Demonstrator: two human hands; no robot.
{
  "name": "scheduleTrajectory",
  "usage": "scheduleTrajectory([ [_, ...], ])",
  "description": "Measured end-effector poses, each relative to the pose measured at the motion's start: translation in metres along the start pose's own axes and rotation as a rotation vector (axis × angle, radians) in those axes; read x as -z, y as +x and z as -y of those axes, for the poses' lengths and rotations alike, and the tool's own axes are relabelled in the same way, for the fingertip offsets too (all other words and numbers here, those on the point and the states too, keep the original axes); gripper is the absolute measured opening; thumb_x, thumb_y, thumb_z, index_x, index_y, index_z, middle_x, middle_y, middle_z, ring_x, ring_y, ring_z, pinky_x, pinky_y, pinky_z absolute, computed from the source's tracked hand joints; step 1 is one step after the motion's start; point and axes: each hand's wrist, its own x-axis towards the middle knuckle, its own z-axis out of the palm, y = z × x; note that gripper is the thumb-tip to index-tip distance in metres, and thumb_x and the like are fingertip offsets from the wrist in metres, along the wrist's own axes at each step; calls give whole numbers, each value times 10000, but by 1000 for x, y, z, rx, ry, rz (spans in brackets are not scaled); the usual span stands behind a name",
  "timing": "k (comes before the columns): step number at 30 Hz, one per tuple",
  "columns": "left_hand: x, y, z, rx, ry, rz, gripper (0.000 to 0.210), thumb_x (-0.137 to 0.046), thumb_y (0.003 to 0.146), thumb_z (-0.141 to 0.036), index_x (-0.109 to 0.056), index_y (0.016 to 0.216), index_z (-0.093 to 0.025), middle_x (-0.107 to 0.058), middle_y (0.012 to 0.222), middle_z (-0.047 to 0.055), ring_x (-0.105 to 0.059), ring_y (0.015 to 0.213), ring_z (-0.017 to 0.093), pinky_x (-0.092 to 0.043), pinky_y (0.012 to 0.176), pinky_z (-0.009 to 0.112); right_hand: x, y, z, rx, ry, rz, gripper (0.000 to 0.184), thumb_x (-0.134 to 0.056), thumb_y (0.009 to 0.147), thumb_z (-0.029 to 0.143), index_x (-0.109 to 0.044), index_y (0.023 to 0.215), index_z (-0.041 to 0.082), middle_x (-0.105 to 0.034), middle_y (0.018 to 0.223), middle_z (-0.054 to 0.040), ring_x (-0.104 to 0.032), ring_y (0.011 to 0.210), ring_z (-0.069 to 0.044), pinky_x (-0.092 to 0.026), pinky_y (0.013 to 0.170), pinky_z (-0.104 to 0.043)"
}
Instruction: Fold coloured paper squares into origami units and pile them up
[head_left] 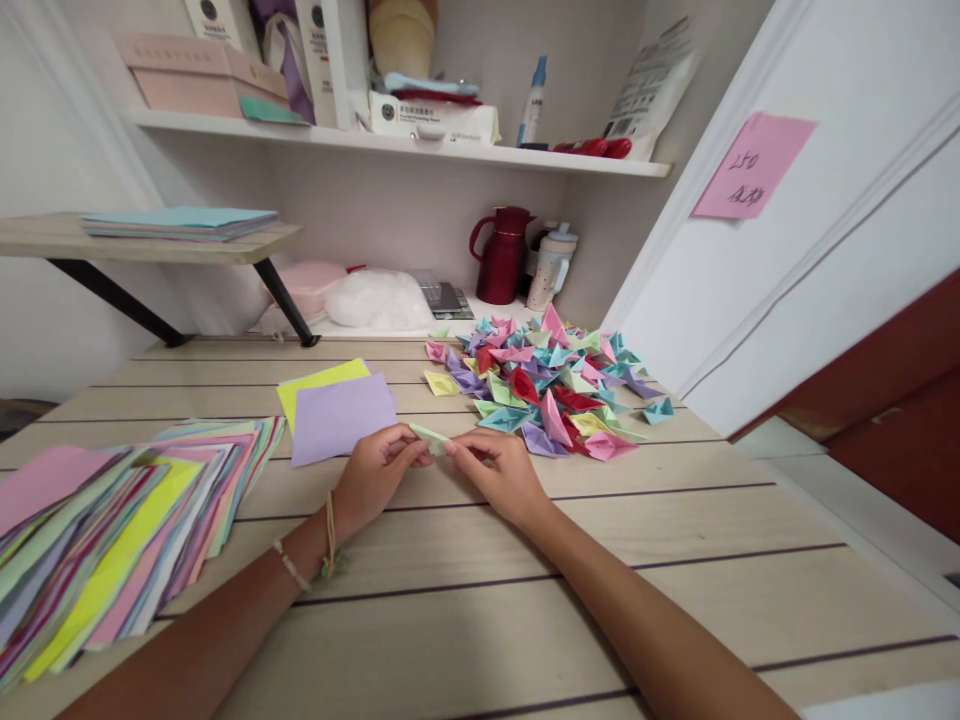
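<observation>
A small folded piece of pale green paper (pixel 429 437) is stretched between my two hands above the middle of the table. My left hand (pixel 381 470) pinches its left end between thumb and fingers; bracelets circle that wrist. At the other end, my right hand (pixel 499 470) grips it the same way, its fingers partly hidden. Just behind my right hand lies a heap of folded paper boats (pixel 544 385) in pink, blue, purple, red, green and yellow. A purple sheet (pixel 341 415) rests partly over a yellow sheet (pixel 322 380) beside my left hand.
Fanned stacks of coloured paper (pixel 142 540) cover the table's left side. A small raised shelf (pixel 247 250) carries more sheets (pixel 180 220). At the back stand a red jug (pixel 504 257), a tumbler (pixel 551 268) and a white plastic bag (pixel 379 298). A pink note (pixel 754 165) hangs at right.
</observation>
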Motion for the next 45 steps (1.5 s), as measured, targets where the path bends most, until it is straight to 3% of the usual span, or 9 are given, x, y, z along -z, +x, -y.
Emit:
scheduleTrajectory([
  [5, 0, -1, 4, -75, 81, 7, 147, -555, 788, -307, -610, 750, -177, -677, 708, 22, -656, 711, 172, -513, 681, 277, -1, 1, -5, -101, 112, 23, 312, -494, 846, 343, -700, 692, 165, -667, 634, -22, -582, 611, -150, -429, 581, -247],
  [9, 0, -1, 7, -114, 75, 20, 129, -531, 808, -280, -617, 823, -184, -644, 791, 30, -648, 756, 169, -512, 711, 280, -5, 1, -9, -305, 463, 51, 216, -608, 754, 348, -710, 780, 160, -690, 682, -26, -631, 631, -163, -488, 621, -273],
  [14, 0, 0, 8, -117, 9, 25, 136, -544, 798, -272, -623, 869, -187, -623, 885, 48, -631, 812, 177, -510, 761, 302, -6, 2, -10, -445, 763, 62, 252, -698, 652, 380, -720, 761, 154, -694, 692, -34, -647, 644, -161, -524, 690, -313],
  [23, 0, 1, 9, -116, 28, 12, 146, -558, 790, -285, -643, 859, -189, -633, 876, 50, -624, 814, 177, -509, 758, 293, -6, 3, -9, -484, 774, 62, 237, -688, 659, 365, -720, 777, 162, -704, 742, -41, -660, 649, -172, -535, 695, -318],
  [26, 0, 0, 8, -129, 48, 17, 168, -562, 786, -286, -662, 887, -195, -646, 909, 57, -621, 834, 181, -508, 767, 296, -7, 2, -10, -437, 695, 80, 218, -605, 720, 304, -700, 852, 158, -691, 704, -28, -659, 628, -167, -527, 641, -292],
  [32, -2, -2, 3, -38, -27, 25, 228, -588, 777, -307, -636, 967, -190, -686, 940, 56, -640, 849, 171, -498, 800, 293, -6, -2, -6, -219, 275, 81, 337, -524, 695, 122, -657, 1001, 166, -601, 531, 41, -553, 470, -104, -410, 461, -186],
  [37, -2, -3, -3, 34, -136, 89, 292, -572, 793, -333, -576, 1028, -159, -678, 857, 58, -653, 789, 174, -509, 751, 303, -3, -3, -4, 20, 39, -60, 379, -459, 741, 64, -701, 990, 216, -636, 702, -12, -559, 622, -122, -434, 590, -222],
  [41, -2, -4, -2, 54, -158, 162, 372, -638, 745, -308, -536, 1068, -156, -665, 787, 32, -653, 760, 167, -507, 723, 289, -1, -2, -2, 93, 46, -6, 459, -430, 748, 24, -649, 1094, 231, -656, 882, -41, -592, 780, -143, -460, 658, -242],
  [45, -1, 0, 6, 11, -138, 100, 371, -670, 714, -279, -558, 1047, -157, -675, 841, 44, -644, 808, 167, -504, 741, 279, -1, -2, -1, 57, 82, 51, 387, -465, 785, 77, -646, 1093, 227, -675, 923, -46, -610, 795, -151, -481, 669, -256],
])
